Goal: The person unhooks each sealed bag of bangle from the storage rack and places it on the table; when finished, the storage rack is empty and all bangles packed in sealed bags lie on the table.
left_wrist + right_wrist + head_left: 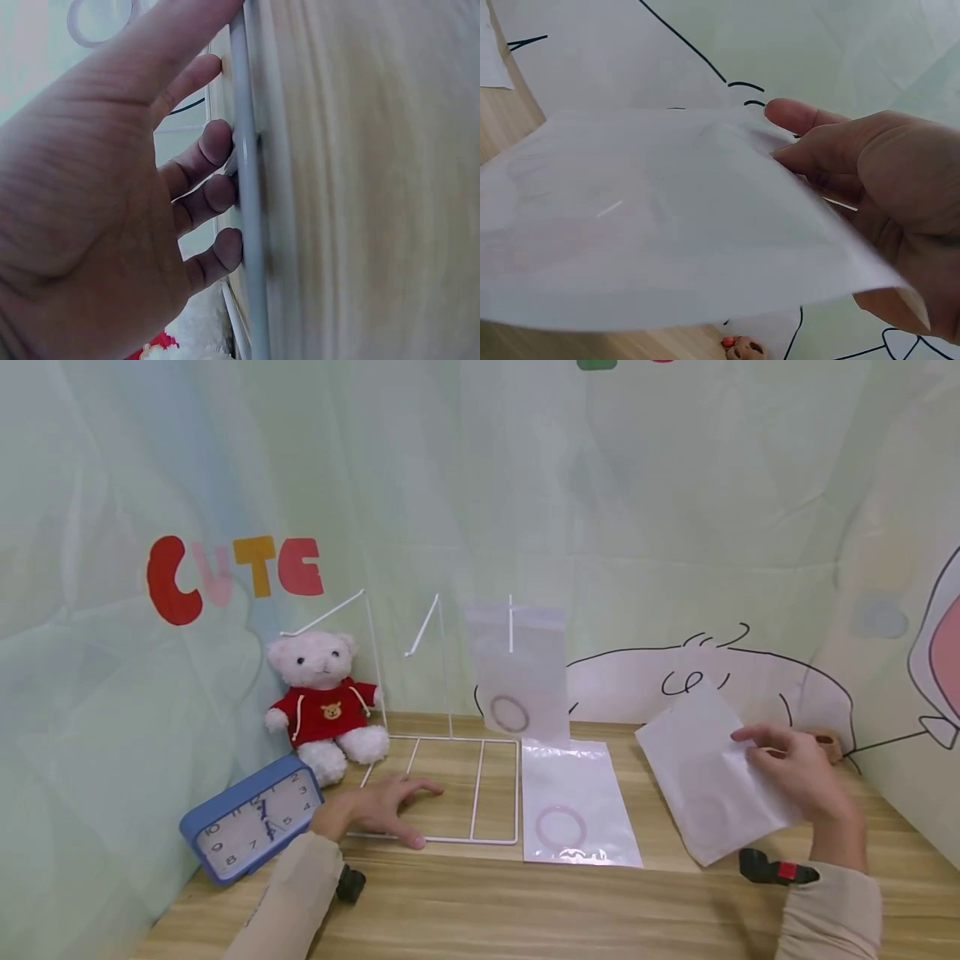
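My right hand (806,772) pinches the edge of a white translucent bag (693,777) between thumb and fingers, and the bag hangs tilted at the right; a faint ring shows inside. In the right wrist view the bag (652,217) spreads left from the hand (885,172). My left hand (378,810), fingers spread, rests at the base of a white wire rack (517,793). The left wrist view has the hand (97,187) by a rack bar (247,165). A bag with a dark ring (525,677) hangs on the rack's right hook.
Beside the rack, a bag with a pink ring (577,793) lies on the wooden table (465,902). A white teddy bear in a red top (326,706) sits at the left, behind a blue clock (251,818). A small brown object (828,745) stands behind my right hand.
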Demonstrator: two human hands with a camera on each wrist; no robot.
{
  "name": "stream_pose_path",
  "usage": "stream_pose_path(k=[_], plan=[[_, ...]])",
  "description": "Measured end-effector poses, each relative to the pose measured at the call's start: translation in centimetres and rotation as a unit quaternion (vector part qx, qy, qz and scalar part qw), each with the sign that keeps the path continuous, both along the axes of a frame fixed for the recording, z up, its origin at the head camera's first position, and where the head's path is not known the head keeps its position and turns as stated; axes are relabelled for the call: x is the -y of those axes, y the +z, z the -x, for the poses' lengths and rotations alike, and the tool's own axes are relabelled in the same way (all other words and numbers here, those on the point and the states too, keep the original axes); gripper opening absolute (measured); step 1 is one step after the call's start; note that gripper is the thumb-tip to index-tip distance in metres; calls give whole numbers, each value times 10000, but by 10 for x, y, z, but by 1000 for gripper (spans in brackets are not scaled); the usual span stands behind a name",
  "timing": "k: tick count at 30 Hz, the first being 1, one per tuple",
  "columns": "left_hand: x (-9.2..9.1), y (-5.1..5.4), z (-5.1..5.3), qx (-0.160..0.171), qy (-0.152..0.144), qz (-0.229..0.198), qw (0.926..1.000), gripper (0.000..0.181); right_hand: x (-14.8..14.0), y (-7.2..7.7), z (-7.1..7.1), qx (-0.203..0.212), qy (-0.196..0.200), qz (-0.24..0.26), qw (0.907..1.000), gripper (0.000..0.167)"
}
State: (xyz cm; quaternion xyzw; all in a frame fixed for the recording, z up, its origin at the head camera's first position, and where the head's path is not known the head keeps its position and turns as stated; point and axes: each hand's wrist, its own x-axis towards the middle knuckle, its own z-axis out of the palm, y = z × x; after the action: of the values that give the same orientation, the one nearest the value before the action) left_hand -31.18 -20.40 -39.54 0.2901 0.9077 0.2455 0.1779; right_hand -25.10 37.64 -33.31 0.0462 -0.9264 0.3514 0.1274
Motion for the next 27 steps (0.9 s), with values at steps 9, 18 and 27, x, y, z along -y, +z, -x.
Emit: stream_pose_path(k=[9,18,27], plan=[[1,-2,1,-15,-42,-77,10000,82,4,-7,6,536,208,372,9977,34],[1,-3,1,-10,-24,-46,10000,82,4,-18,12,1093,485,252,9925,34],[1,-2,1,68,35,-21,10000,83,-2,-27,15,1927,873,568,9757,34]])
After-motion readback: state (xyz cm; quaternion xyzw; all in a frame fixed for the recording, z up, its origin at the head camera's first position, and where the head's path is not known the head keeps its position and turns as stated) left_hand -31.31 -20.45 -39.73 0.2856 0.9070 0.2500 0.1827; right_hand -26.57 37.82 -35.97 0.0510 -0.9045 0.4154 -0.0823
